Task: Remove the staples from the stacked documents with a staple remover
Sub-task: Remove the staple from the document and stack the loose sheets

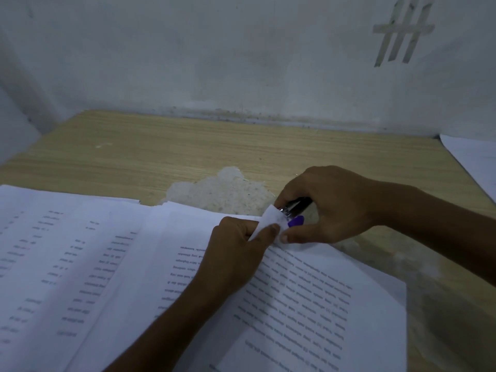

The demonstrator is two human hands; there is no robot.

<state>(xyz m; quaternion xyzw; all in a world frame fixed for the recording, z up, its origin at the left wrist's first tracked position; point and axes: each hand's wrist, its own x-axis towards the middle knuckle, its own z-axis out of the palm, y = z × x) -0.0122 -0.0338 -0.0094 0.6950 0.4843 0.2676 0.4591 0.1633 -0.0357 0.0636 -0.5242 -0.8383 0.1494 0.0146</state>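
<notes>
Step in hand: prising a staple out of the far right corner of the stapled document [308,291]; this is judged from where the tool sits, since the staple itself is too small to make out
Left hand: the left hand [236,245] rests on the page; its fingers [269,230] pinch the lifted corner [271,220] and hold it bent up off the sheets below
Right hand: the right hand [330,205] is curled round the staple remover [294,213]; thumb beneath, the other fingers over the top
Staple remover: dark metal with a purple part; it sits between the two hands, its metal end touching the lifted corner
Documents: the stapled document lies nearest on the table [188,146]; more printed sheets [67,251] are spread to its left, partly overlapped by it
How to do it well: keep the pinch close to the staple so the pull goes into the left hand and not the paper; slide the tip under the staple's crown, not into the sheet; lever slowly so the legs straighten before the staple comes free
What could go wrong: a thin corner may tear if jerked; a freed staple could drop among the sheets
Around: a worn patch [228,189] in the table's surface just behind the hands; a loose sheet [477,162] at the right edge
</notes>
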